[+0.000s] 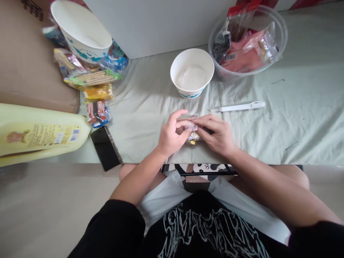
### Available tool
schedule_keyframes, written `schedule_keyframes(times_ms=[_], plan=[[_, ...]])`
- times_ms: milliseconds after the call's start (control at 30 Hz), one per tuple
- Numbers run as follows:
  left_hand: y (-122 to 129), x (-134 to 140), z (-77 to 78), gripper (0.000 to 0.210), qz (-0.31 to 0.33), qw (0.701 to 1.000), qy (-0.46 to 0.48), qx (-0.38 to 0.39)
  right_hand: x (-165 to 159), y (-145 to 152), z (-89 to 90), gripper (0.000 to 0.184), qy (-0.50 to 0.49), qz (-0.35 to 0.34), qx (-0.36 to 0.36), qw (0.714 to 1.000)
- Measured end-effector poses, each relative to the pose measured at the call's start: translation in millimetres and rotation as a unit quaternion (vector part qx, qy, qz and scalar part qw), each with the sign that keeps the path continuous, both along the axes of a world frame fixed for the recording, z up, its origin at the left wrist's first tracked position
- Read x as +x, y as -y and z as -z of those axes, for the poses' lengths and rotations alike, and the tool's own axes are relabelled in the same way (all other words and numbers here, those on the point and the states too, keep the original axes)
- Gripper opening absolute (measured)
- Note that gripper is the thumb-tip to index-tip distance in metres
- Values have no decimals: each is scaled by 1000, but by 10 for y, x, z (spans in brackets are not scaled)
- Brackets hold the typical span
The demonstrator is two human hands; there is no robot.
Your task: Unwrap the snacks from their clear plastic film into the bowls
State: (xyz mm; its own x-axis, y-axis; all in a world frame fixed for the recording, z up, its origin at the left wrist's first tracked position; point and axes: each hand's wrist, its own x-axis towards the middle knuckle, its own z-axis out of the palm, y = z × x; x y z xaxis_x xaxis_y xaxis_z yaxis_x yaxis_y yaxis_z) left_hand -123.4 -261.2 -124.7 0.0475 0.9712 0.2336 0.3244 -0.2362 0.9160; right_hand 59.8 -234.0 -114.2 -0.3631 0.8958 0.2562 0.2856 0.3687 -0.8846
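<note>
Table (pixel 303 143), covered in wrinkled pale green cloth (pixel 145 89), spans the frame's middle. Smooth greyish floor (pixel 61 200) visible lower left; plain pale panel (pixel 161 28) stands upper centre.

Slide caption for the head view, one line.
Left hand and right hand hold a clear plastic packet near a white bowl and cutter.

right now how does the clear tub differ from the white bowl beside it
The tub is clear; the bowl is white with blue-green print. The tub looks wider than the bowl. The tub holds red and pink packets; the bowl holds something translucent. Both are round and open-topped.
</note>
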Motion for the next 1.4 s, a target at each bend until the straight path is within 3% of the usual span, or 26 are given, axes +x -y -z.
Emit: schedule_keyframes(times_ms=[133,267,333,467,667,800,900,967,1067,1167,1267,1400], plan=[[-32,24,40,51,-53,997,30,41,12,-12,-19,25,1,-25,-6,1000],[-58,-65,-32,61,-92,994,-51,-22,57,17,-41,24,44,-19,71,996],[-59,-108,-101,62,-64,993,-65,-68,75,45,-42,22,53,-18,115,992],[-58,-124,-209,41,41,990,-27,-135,68,72,-51,22,47,-22,157,986],[-84,-104,-184,36,67,996,-2,-54,26,43,-123,18,4,-11,107,994],[-97,-80,-150,37,86,996,6,18,-3,65,-137,3,-12,26,8,1000],[-89,-31,-144,32,66,998,20,-5,-7,61,-131,10,-33,60,-74,995],[-82,-3,-130,28,44,998,38,-31,41,6,-133,12,-41,55,-84,994],[-101,-16,-77,31,-20,992,98,-77,214,-169,-137,11,28,71,7,997],[-176,-116,-22,46,-112,966,202,-115,431,-375,-92,21,157,144,91,973],[-274,-240,-15,53,-141,945,266,-127,584,-514,14,27,240,178,85,951],[-348,-321,-39,43,-131,940,283,-138,699,-579,102,20,270,139,68,950]])
